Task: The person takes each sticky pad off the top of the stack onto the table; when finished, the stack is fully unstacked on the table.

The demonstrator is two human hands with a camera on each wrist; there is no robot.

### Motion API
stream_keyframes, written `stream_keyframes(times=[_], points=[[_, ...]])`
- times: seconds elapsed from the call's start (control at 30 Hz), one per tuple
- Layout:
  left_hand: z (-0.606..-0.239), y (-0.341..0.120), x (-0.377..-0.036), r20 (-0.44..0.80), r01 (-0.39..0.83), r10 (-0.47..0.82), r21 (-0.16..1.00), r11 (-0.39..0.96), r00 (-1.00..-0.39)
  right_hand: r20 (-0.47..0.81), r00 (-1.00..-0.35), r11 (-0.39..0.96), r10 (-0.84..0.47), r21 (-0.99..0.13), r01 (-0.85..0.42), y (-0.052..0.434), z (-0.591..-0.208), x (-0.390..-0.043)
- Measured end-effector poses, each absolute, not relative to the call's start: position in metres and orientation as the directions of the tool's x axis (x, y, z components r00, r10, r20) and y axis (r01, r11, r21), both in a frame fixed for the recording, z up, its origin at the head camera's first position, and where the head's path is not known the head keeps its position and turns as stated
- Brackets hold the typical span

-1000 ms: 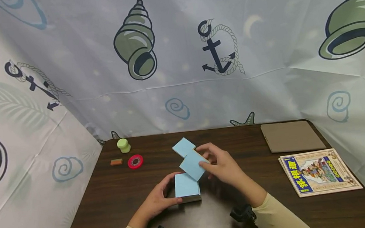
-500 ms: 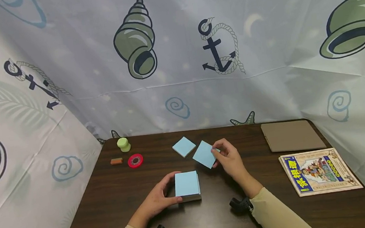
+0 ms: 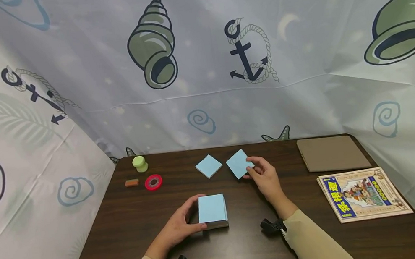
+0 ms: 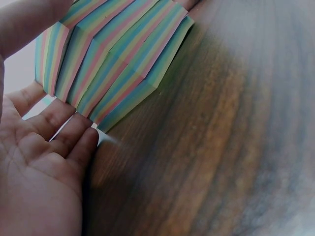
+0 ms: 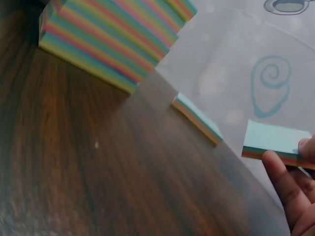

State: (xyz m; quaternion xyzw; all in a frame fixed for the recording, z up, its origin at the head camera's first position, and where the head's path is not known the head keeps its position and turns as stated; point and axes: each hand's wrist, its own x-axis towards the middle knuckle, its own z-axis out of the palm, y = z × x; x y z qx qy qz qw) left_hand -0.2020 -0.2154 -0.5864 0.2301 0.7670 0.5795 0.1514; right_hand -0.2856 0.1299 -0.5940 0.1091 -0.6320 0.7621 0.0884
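A thick block of paper squares (image 3: 212, 210) with a light blue top and rainbow-striped edges (image 4: 113, 64) sits on the dark wooden table (image 3: 126, 222). My left hand (image 3: 179, 225) holds its left side, thumb on top and fingers along the edge. My right hand (image 3: 263, 176) pinches a thinner blue wad (image 3: 239, 163) just above the table, behind and right of the block; its striped edge (image 5: 275, 147) shows in the right wrist view. Another thin blue wad (image 3: 209, 166) lies flat to its left.
At the back left stand a green cap-shaped piece (image 3: 140, 164), a small orange block (image 3: 131, 183) and a red round disc (image 3: 153, 182). A brown board (image 3: 331, 153) and a colourful picture book (image 3: 364, 194) lie at the right. Printed cloth walls surround the table.
My right hand carried the thin blue wad from above the block away to the back right, lowering it beside the other wad. The left hand stayed on the block.
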Motion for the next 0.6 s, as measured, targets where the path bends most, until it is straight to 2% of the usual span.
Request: stream_keyframes(times=[0.2, 0.4, 0.5, 0.6], points=[[-0.585, -0.217, -0.202, 0.023, 0.177, 0.52, 0.952, 0.249, -0.854, 0.316, -0.949, -0.136, 0.013, -0.939, -0.315, 0.127, -0.596, -0.294], [-0.586, -0.216, -0.202, 0.017, 0.175, 0.517, 0.95, 0.258, -0.856, 0.252, -0.967, -0.033, 0.036, -0.967, -0.253, 0.126, -0.596, -0.303], [-0.585, -0.216, -0.202, 0.016, 0.17, 0.515, 0.952, 0.254, -0.857, 0.214, -0.977, 0.048, 0.022, -0.976, -0.212, 0.127, -0.596, -0.303], [-0.586, -0.216, -0.2, 0.009, 0.169, 0.509, 0.948, 0.269, -0.861, 0.216, -0.976, 0.228, 0.005, -0.951, -0.21, 0.128, -0.596, -0.3]])
